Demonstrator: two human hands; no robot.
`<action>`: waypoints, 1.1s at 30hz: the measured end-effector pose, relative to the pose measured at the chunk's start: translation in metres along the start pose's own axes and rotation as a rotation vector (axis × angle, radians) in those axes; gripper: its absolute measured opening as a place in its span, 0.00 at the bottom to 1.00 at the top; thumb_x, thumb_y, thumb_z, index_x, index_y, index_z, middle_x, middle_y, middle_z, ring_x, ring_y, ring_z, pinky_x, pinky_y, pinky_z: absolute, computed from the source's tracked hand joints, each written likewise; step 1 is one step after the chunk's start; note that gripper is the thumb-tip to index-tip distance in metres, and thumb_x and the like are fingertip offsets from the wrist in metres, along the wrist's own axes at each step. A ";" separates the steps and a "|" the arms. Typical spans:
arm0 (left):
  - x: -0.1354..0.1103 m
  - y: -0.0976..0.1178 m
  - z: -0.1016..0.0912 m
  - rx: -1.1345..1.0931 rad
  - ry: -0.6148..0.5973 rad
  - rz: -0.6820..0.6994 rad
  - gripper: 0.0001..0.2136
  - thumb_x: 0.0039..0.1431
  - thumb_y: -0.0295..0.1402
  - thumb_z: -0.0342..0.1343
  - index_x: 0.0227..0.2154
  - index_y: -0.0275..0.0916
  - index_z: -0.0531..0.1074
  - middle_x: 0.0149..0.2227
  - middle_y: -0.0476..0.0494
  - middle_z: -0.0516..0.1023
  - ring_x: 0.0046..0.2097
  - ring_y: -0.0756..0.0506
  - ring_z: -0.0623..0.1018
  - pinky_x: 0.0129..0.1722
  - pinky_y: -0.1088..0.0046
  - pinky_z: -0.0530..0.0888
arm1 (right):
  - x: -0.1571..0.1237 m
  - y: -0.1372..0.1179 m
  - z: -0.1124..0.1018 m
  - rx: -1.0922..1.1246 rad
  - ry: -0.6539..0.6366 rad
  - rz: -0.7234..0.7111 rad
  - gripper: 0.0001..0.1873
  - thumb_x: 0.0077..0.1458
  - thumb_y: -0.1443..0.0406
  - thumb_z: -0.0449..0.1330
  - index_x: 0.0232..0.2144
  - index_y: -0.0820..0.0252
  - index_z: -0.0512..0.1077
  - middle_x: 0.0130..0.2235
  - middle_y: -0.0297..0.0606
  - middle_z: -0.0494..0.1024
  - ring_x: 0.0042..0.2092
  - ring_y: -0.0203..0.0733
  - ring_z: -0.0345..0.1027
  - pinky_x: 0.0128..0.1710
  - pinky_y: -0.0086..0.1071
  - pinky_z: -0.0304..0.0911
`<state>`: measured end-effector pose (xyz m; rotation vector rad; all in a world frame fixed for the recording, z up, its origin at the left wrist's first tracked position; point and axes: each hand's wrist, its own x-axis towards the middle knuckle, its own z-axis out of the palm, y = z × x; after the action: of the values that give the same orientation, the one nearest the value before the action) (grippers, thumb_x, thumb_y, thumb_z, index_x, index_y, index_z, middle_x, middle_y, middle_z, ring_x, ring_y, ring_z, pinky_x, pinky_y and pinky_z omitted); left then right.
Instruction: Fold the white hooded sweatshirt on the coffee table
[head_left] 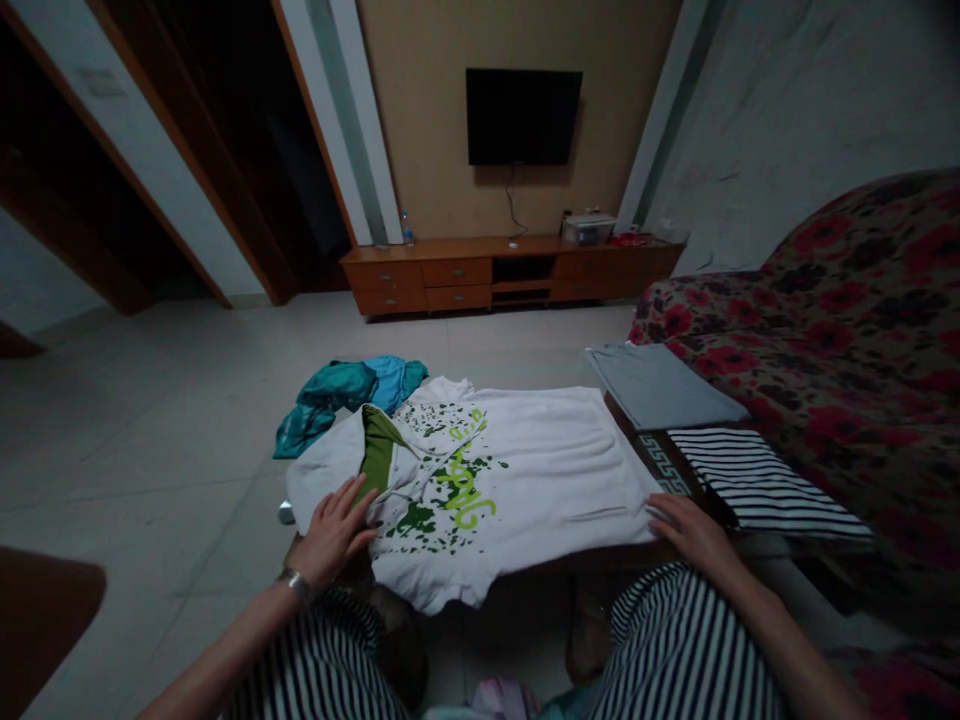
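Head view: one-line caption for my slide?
Both hands, left and right, press a white tee flat beside folded gray and striped tops.

text: lime-green lettering on white T-shirt [517, 470] front, upside down to camera, among green splatter print | not legible | no other labels, brands, numbers seen

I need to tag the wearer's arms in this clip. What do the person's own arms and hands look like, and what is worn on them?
Both forearms are bare, with no sleeves in view. The left hand has a silvery metal watch or bracelet at the wrist. The right hand shows no gloves, rings or wristwear that I can make out.
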<state>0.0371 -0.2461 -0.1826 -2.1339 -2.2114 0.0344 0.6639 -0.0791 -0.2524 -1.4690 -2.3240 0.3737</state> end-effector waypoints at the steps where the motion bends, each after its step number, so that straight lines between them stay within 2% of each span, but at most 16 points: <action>1: -0.013 0.008 -0.002 -0.003 -0.031 0.030 0.29 0.56 0.42 0.55 0.60 0.47 0.60 0.67 0.43 0.48 0.67 0.41 0.48 0.63 0.59 0.53 | -0.005 0.005 0.002 0.012 -0.052 -0.038 0.21 0.54 0.56 0.54 0.48 0.55 0.72 0.52 0.43 0.73 0.54 0.46 0.66 0.55 0.40 0.61; 5: -0.045 0.040 0.000 0.063 -0.107 0.029 0.40 0.46 0.42 0.64 0.63 0.47 0.55 0.68 0.39 0.41 0.68 0.38 0.43 0.63 0.56 0.50 | -0.020 0.016 0.012 -0.034 -0.191 -0.126 0.26 0.50 0.55 0.57 0.52 0.51 0.69 0.56 0.44 0.68 0.56 0.50 0.64 0.54 0.43 0.61; 8: -0.048 0.060 0.009 0.107 -0.219 -0.005 0.46 0.40 0.39 0.67 0.63 0.48 0.52 0.68 0.37 0.38 0.68 0.35 0.40 0.62 0.51 0.49 | -0.028 0.016 0.017 -0.106 -0.179 -0.170 0.27 0.49 0.56 0.58 0.53 0.50 0.69 0.56 0.45 0.67 0.55 0.52 0.63 0.52 0.43 0.63; 11: -0.046 0.075 0.021 0.103 -0.303 -0.020 0.48 0.40 0.37 0.67 0.64 0.50 0.49 0.68 0.37 0.37 0.67 0.32 0.40 0.61 0.46 0.47 | -0.034 0.012 0.019 -0.167 -0.146 -0.214 0.30 0.46 0.60 0.59 0.54 0.51 0.67 0.54 0.45 0.68 0.55 0.53 0.63 0.49 0.44 0.64; 14: -0.049 0.085 0.032 0.072 -0.268 -0.069 0.42 0.46 0.36 0.63 0.64 0.51 0.51 0.68 0.38 0.38 0.67 0.32 0.41 0.61 0.45 0.45 | -0.041 0.003 0.021 -0.246 -0.109 -0.219 0.27 0.45 0.65 0.58 0.51 0.52 0.67 0.51 0.45 0.70 0.52 0.54 0.63 0.46 0.45 0.64; 17: -0.057 0.093 0.041 0.070 -0.166 -0.124 0.38 0.49 0.32 0.60 0.63 0.51 0.53 0.68 0.38 0.40 0.67 0.32 0.43 0.60 0.45 0.46 | -0.047 -0.008 0.022 -0.328 -0.100 -0.202 0.18 0.47 0.70 0.53 0.42 0.52 0.70 0.44 0.46 0.73 0.46 0.53 0.65 0.42 0.45 0.64; 19: -0.061 0.097 0.046 0.077 -0.105 -0.094 0.35 0.51 0.28 0.57 0.63 0.51 0.54 0.68 0.39 0.42 0.67 0.34 0.45 0.61 0.46 0.45 | -0.050 -0.016 0.021 -0.369 -0.101 -0.194 0.14 0.49 0.73 0.50 0.36 0.53 0.70 0.39 0.45 0.73 0.42 0.51 0.66 0.40 0.43 0.63; 23: -0.058 0.092 0.051 0.047 -0.018 0.065 0.31 0.56 0.21 0.46 0.62 0.52 0.56 0.66 0.45 0.52 0.66 0.42 0.52 0.62 0.52 0.45 | -0.052 -0.026 0.010 -0.358 -0.091 -0.213 0.16 0.50 0.76 0.48 0.35 0.55 0.70 0.37 0.43 0.73 0.41 0.48 0.65 0.41 0.39 0.62; 26: -0.054 0.079 0.050 0.001 0.017 0.185 0.29 0.56 0.20 0.46 0.60 0.51 0.60 0.63 0.45 0.59 0.64 0.43 0.57 0.62 0.55 0.48 | -0.052 -0.026 -0.002 -0.280 -0.132 -0.215 0.18 0.49 0.76 0.48 0.37 0.56 0.71 0.37 0.41 0.73 0.41 0.45 0.65 0.42 0.36 0.62; 30: -0.053 0.059 0.038 -0.037 -0.026 0.360 0.26 0.56 0.21 0.47 0.56 0.49 0.64 0.60 0.46 0.66 0.61 0.46 0.63 0.60 0.58 0.53 | -0.049 -0.018 -0.018 -0.167 -0.196 -0.197 0.17 0.49 0.73 0.49 0.36 0.55 0.73 0.38 0.41 0.75 0.42 0.45 0.67 0.41 0.36 0.63; 33: -0.053 0.053 0.023 -0.034 -0.046 0.368 0.25 0.56 0.19 0.46 0.54 0.48 0.67 0.59 0.46 0.66 0.61 0.46 0.63 0.59 0.59 0.55 | -0.045 -0.012 -0.025 -0.098 -0.186 -0.180 0.14 0.51 0.68 0.50 0.36 0.54 0.74 0.41 0.41 0.75 0.44 0.46 0.67 0.43 0.38 0.64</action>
<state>0.0906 -0.2963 -0.2105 -2.5508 -1.8205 0.0655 0.6825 -0.1241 -0.2328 -1.3031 -2.6326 0.3656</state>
